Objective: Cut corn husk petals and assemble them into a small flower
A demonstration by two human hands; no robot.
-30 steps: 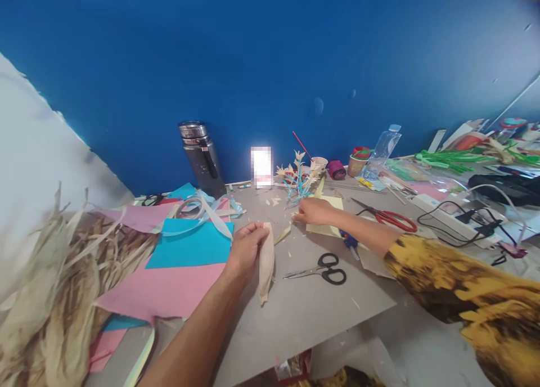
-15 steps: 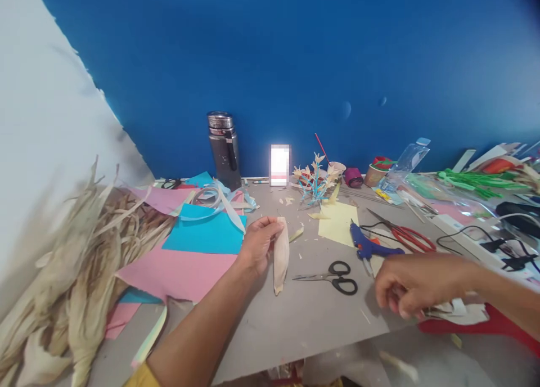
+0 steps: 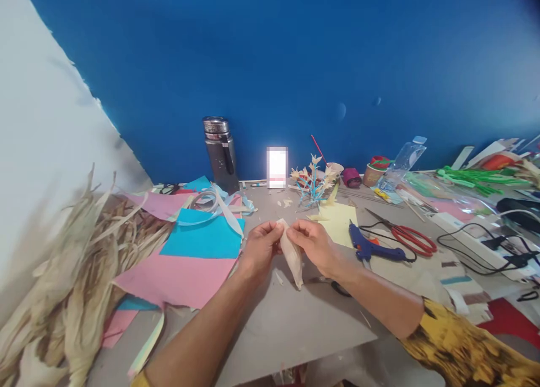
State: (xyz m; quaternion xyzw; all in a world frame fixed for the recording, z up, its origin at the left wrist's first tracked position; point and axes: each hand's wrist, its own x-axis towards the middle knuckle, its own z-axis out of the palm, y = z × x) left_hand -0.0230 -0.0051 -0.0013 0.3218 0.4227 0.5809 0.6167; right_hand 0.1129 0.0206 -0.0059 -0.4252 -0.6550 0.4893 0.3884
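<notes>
A pale strip of dried husk hangs between my hands above the grey table, its narrow end pointing down. My left hand pinches its top edge between thumb and fingers. On the other side, my right hand has its thumb and fingers closed on the same strip near the top. Black-handled scissors lie mostly hidden under my right forearm. A blue glue gun rests to the right of that hand.
Dried husks heap up at the left beside pink paper and blue paper. Behind stand a flask and a small flower piece. Red-handled scissors and a power strip lie right.
My right hand has come in from the right side to the husk strip and taken hold of it. The strip has tilted, and my right arm now covers most of the black scissors.
</notes>
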